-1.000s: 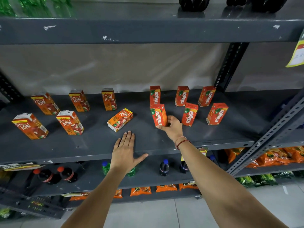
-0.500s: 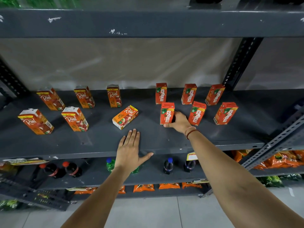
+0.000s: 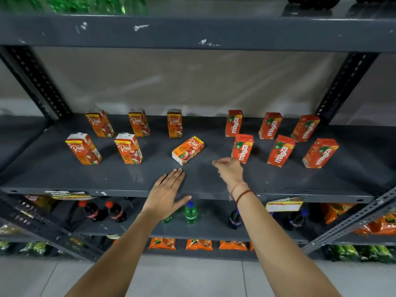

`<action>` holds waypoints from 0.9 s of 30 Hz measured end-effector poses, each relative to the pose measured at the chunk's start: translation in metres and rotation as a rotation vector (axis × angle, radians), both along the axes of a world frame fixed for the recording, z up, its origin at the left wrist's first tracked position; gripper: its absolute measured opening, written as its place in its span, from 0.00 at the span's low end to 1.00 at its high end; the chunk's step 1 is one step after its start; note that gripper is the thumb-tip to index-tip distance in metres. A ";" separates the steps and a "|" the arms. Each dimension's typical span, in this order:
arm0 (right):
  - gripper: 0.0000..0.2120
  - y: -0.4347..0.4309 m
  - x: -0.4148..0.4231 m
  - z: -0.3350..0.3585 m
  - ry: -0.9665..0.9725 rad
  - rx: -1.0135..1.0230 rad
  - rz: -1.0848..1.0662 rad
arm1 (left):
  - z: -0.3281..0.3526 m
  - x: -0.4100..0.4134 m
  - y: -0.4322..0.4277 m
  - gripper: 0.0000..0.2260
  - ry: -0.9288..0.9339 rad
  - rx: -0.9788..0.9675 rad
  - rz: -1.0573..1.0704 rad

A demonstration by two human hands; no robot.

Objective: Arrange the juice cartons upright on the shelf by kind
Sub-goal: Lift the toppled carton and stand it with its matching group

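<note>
On the grey shelf (image 3: 64,174), several Real cartons stand upright at the left, such as one (image 3: 84,149) in front. One Real apple carton (image 3: 188,150) lies on its side in the middle. Several red Maaza cartons stand upright at the right; the nearest (image 3: 243,148) is just behind my right hand (image 3: 229,170). That hand hovers over the shelf, fingers loosely curled, holding nothing, pointing left toward the lying carton. My left hand (image 3: 166,192) lies flat on the shelf's front edge, fingers spread, just below the lying carton.
The shelf above (image 3: 192,33) overhangs closely. Slotted uprights (image 3: 342,86) stand at the back right and back left. A lower shelf holds soda bottles (image 3: 190,212) and snack packets (image 3: 342,213). Price tags (image 3: 284,205) hang on the front edge.
My right hand has let go of the front-left Maaza carton, which stands upright, and has moved left. The left hand stays flat. The view has shifted left.
</note>
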State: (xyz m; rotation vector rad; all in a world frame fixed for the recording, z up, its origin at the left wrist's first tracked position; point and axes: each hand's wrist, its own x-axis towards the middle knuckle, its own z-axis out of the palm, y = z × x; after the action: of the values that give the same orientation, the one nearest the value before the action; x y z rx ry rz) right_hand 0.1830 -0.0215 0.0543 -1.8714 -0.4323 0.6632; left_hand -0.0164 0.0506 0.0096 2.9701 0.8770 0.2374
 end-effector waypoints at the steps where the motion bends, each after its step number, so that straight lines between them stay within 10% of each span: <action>1: 0.15 0.013 -0.007 0.004 0.046 -0.016 0.059 | 0.002 -0.008 0.006 0.36 0.004 -0.015 0.008; 12: 0.44 0.099 -0.063 0.026 0.167 -0.265 0.055 | 0.001 -0.036 0.031 0.44 0.033 0.013 0.108; 27: 0.28 0.110 -0.046 0.043 0.375 -0.365 0.271 | -0.007 -0.039 0.033 0.42 0.023 0.063 0.115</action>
State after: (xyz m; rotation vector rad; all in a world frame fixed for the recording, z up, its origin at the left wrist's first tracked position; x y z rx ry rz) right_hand 0.1372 0.0885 0.0972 -1.9810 -0.3364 1.3228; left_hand -0.0549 0.0836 0.0031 2.9888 1.0637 0.2389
